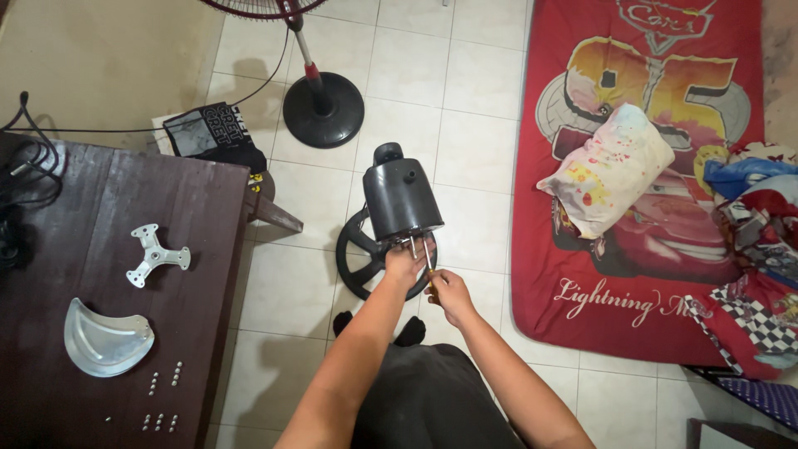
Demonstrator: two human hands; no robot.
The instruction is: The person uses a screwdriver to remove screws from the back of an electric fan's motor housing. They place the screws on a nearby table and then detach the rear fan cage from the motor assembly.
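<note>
Fan motor housing (pixel 402 198) just beyond both hands, shafts pointing near; left hand (pixel 404 266) grips base, right hand (pixel 447 288) pinches probably screwdriver (pixel 428 264).

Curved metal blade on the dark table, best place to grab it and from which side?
Judging by its pose, take the curved metal blade by its raised straight edge, the top right side, coming from the table's open right side. It lies dished like a shallow bowl, with the rounded lower rim flat on the wood, so fingers can likely get under only the lifted edge. Approach from above the small screws to avoid scattering them.
</note>
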